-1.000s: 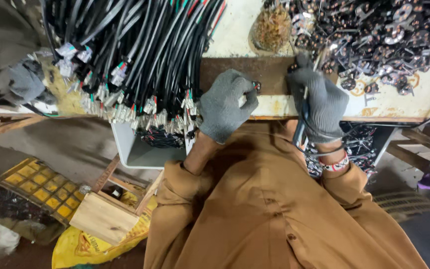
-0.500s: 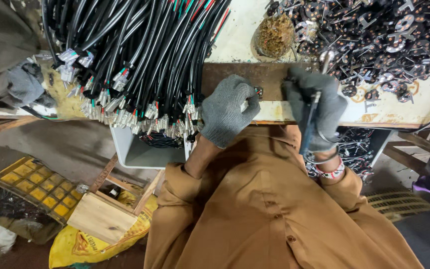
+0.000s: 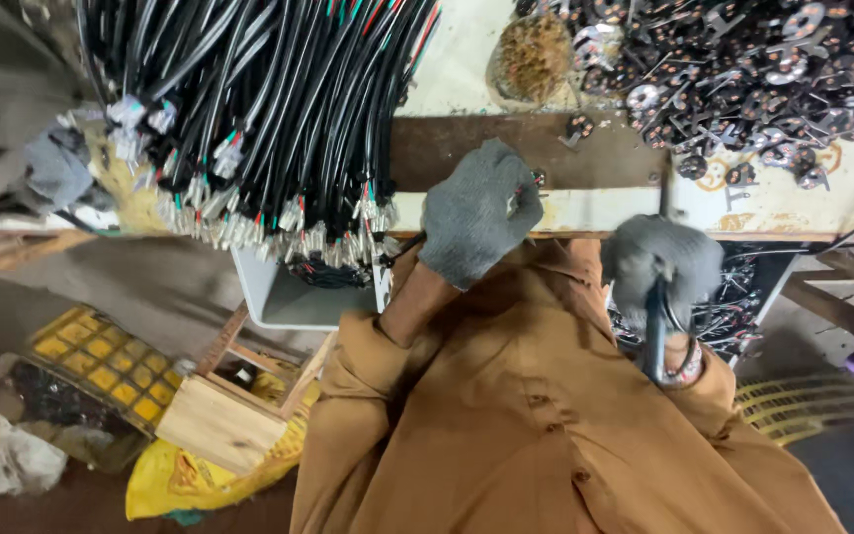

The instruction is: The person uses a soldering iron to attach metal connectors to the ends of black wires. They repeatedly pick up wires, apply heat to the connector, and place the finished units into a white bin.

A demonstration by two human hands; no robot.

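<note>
Head view: we work at the brown plate (image 3: 506, 148) on the tabletop (image 3: 773, 203).
Left hand (image 3: 476, 213) pins a small part on it, right hand (image 3: 662, 265) clenched on a dark tool (image 3: 656, 331); strike squarely.

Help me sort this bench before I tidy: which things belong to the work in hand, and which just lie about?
In hand:
- left hand, gloved, on a small metal part at the bench edge
- right hand gripping a dark-handled tool
- wooden work strip

Lying about:
- bundle of black cables
- heap of metal parts
- wire brush
- wooden box
- yellow tray
</note>
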